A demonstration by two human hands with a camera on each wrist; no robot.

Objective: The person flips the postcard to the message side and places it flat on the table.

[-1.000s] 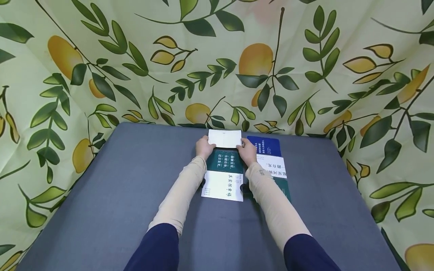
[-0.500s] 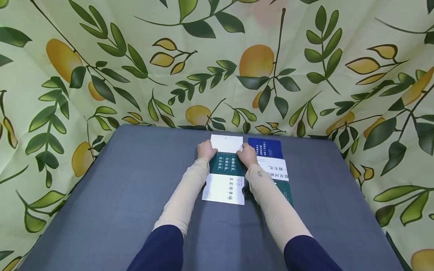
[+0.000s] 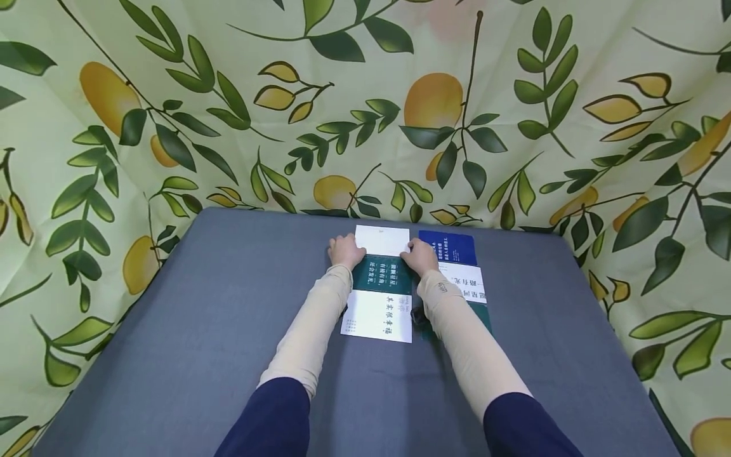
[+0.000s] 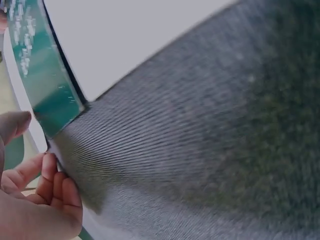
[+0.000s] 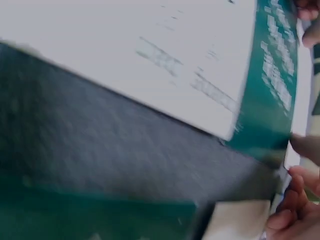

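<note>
A white card (image 3: 382, 240) lies at the back of a column of cards. Below it are a green card (image 3: 381, 274) with white lettering and a white card with dark writing (image 3: 377, 316). My left hand (image 3: 346, 251) is at the back card's lower left corner. In the left wrist view, that hand's thumb (image 4: 17, 125) stands apart from the fingers, the card corner showing between. My right hand (image 3: 421, 256) is at the opposite corner; in the right wrist view its thumb (image 5: 305, 148) and fingertips are right at the card's edge.
Right of the column lies a second one: a blue card (image 3: 451, 246), a white card with writing (image 3: 465, 279) and a green card (image 3: 481, 312) partly hidden by my right forearm. The grey table (image 3: 200, 330) ends at a leaf-patterned curtain (image 3: 365, 108) behind.
The white card, held up between both hands a second ago, now lies flat behind the green card. Both hands have eased slightly outward at its corners over the last half second.
</note>
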